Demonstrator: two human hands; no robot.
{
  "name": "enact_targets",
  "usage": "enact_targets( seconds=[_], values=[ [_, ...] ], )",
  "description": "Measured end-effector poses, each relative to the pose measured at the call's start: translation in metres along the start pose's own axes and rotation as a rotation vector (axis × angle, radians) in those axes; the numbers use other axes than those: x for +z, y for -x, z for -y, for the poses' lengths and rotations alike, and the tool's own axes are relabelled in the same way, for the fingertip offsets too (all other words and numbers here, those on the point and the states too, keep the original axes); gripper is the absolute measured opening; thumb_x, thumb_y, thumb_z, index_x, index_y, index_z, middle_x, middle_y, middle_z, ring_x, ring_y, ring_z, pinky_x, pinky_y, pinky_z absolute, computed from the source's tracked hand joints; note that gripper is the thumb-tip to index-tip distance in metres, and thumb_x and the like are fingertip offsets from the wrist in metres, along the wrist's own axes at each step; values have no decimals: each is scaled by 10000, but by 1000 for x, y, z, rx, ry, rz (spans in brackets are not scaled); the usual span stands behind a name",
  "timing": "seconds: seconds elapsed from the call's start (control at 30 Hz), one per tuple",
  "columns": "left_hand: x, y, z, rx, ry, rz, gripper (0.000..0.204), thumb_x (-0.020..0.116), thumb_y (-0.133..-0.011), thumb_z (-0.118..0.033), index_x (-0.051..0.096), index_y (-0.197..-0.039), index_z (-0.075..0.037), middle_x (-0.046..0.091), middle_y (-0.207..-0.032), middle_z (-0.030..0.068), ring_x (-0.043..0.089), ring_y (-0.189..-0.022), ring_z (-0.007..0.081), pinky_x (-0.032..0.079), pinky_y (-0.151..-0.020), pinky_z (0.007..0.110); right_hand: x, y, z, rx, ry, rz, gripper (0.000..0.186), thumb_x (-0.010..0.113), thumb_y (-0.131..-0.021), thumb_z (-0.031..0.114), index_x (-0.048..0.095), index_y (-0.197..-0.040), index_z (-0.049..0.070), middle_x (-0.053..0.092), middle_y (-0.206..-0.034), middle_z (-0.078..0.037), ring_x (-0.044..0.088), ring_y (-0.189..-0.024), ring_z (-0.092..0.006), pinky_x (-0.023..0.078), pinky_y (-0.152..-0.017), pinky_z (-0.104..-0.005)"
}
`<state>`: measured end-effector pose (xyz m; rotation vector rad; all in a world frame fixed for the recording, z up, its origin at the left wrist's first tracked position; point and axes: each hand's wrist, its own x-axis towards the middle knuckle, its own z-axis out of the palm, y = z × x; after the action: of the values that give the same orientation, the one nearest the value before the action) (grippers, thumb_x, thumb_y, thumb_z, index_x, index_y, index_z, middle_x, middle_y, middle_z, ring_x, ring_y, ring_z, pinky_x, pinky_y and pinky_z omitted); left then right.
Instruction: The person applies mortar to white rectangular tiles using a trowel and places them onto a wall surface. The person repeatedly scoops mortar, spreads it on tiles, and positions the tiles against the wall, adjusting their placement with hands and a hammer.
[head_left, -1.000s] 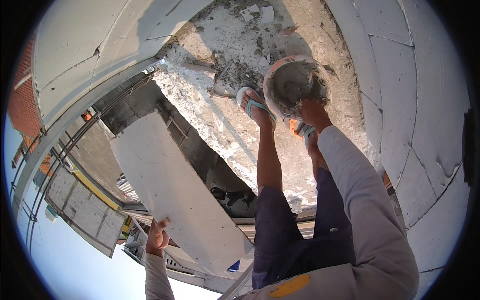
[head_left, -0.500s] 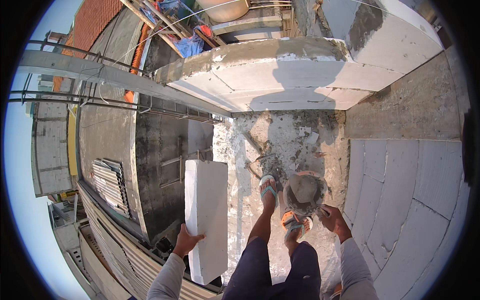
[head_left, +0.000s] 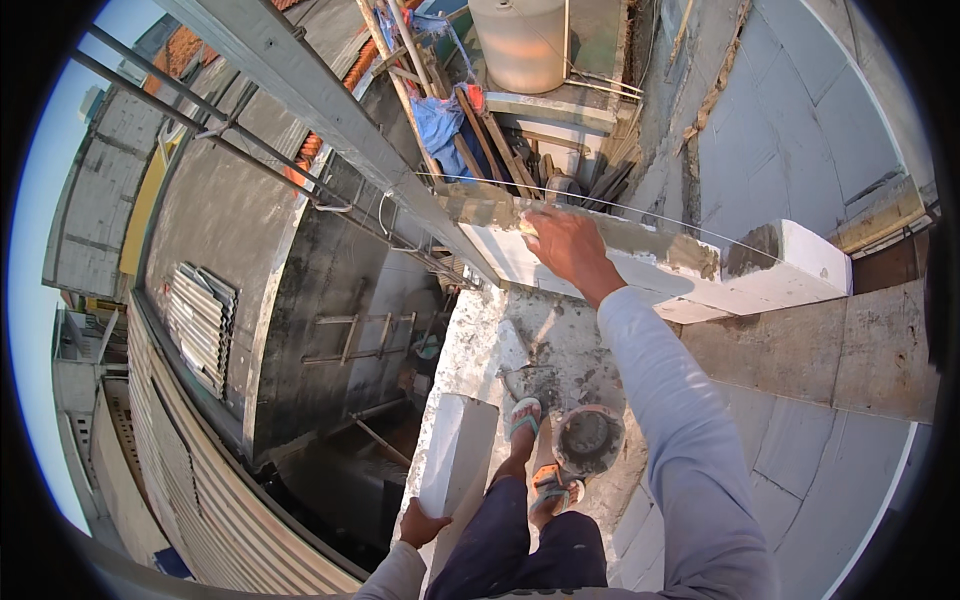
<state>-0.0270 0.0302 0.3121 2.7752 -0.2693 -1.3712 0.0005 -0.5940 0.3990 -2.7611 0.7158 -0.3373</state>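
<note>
My left hand (head_left: 420,523) grips a long white block (head_left: 455,465), held low beside my left leg. My right hand (head_left: 565,250) reaches out to the mortar-smeared top of a low white block wall (head_left: 705,300), its fingers closed round a small pale yellowish thing that I cannot make out. A taut string runs just above the wall top. A round bucket (head_left: 590,440) with grey mortar stands by my feet, near an orange item (head_left: 545,476).
A slanting metal beam (head_left: 330,110) and rebar run on the left, above a drop with rusty-looking ladder-like frames (head_left: 365,338). Beyond the wall are poles with blue sheeting (head_left: 435,130) and a large tank (head_left: 515,45). A block wall (head_left: 780,470) rises at my right.
My right hand has moved from the bucket up and forward to the wall top. My view has tilted up to the wall. My left hand still holds the block low.
</note>
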Motion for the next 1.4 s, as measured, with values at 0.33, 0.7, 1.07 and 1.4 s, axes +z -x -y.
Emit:
enact_targets(
  seconds=[0.33,0.7,1.07,1.4],
  values=[
    [0,18,5,-93,85,10,918,940,-618,-422,455,-1235,54,657,-1175,286,668,-1113,439,540,-947,494,12,-34,10,60,40,190,411,686,-928,182,670,-1338,172,653,-1300,-175,704,-1030,-373,564,-887,-496],
    [-5,-17,-27,2,200,-90,753,929,-652,-273,454,-1167,3,678,-1064,262,685,-995,455,545,-882,515,6,191,-22,446,-215,187,584,690,-870,82,542,-1429,164,586,-1143,-132,648,-1012,-328,559,-825,-483],
    [20,-56,-27,75,314,-69,670,879,-746,-77,411,-1214,26,640,-1119,218,663,-997,298,545,-887,419,353,570,-36,1150,-239,846,396,551,-990,431,685,-1152,96,741,-1064,-214,713,-987,-427,563,-873,-541],
    [41,-31,6,13,171,-40,682,921,-701,-145,437,-1158,8,674,-1064,226,699,-969,331,563,-858,432,283,607,-63,1103,-853,794,440,688,-959,337,665,-1313,77,717,-1177,-202,689,-1105,-322,542,-924,-393]
  ],
)
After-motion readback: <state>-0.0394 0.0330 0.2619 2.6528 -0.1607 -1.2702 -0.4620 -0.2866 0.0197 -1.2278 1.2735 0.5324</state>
